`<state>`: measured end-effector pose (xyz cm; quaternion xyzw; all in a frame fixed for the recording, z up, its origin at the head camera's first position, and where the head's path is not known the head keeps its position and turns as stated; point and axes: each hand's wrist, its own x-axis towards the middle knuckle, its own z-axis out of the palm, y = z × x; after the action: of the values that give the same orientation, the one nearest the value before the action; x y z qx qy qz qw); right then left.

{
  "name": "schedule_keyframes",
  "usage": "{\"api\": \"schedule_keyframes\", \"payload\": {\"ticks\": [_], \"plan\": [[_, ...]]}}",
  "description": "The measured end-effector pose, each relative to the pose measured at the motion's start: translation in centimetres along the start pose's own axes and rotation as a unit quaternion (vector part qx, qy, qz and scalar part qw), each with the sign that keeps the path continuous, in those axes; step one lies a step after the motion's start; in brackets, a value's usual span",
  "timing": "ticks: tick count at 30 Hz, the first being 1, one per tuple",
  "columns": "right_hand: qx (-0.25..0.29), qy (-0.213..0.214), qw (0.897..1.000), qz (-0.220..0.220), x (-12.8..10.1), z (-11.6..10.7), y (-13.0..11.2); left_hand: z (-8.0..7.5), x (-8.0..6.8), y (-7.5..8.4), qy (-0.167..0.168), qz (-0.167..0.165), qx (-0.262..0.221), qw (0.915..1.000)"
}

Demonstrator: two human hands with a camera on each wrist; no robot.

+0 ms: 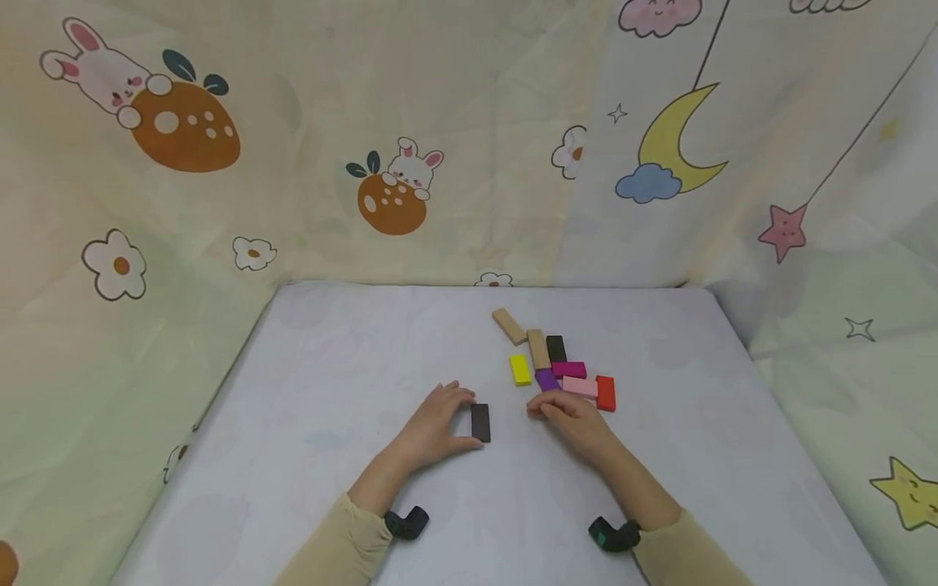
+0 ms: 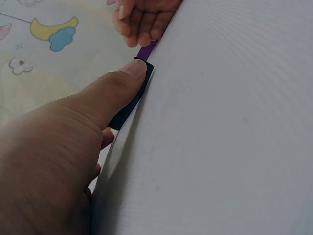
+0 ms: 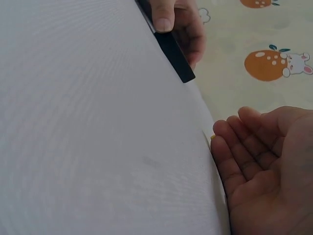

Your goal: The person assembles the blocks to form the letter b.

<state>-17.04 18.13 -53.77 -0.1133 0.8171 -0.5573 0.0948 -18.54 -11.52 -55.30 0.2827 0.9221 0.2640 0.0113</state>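
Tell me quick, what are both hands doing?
Left hand: pinching the black block on the table.
Right hand: loosely curled, holding nothing.

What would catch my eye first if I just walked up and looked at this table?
Probably the cluster of coloured blocks right of the table's middle: tan, yellow, purple, magenta, pink, red and black, lying flat. Just in front of them, the left hand pinches a lone black block between thumb and fingers, while the right hand rests loosely curled beside the purple block. Cartoon curtains with rabbits and a moon hang behind.
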Motion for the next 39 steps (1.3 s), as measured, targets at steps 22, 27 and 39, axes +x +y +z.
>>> {"api": "schedule_keyframes", "payload": {"ticks": [22,27,39], "plan": [[-0.21,0.032,0.977,0.03,1.8,2.5,-1.5,-0.1,-0.2,0.0,0.0,0.003,0.013,0.9999],[-0.207,0.031,0.976,0.053,2.3,2.1,-1.6,-0.2,-0.2,0.0,-0.006,0.0,0.016,0.9999],[-0.221,-0.006,0.972,0.074,3.4,1.6,-2.7,-0.1,-0.1,-0.1,-0.006,0.0,0.029,0.9996]]}}
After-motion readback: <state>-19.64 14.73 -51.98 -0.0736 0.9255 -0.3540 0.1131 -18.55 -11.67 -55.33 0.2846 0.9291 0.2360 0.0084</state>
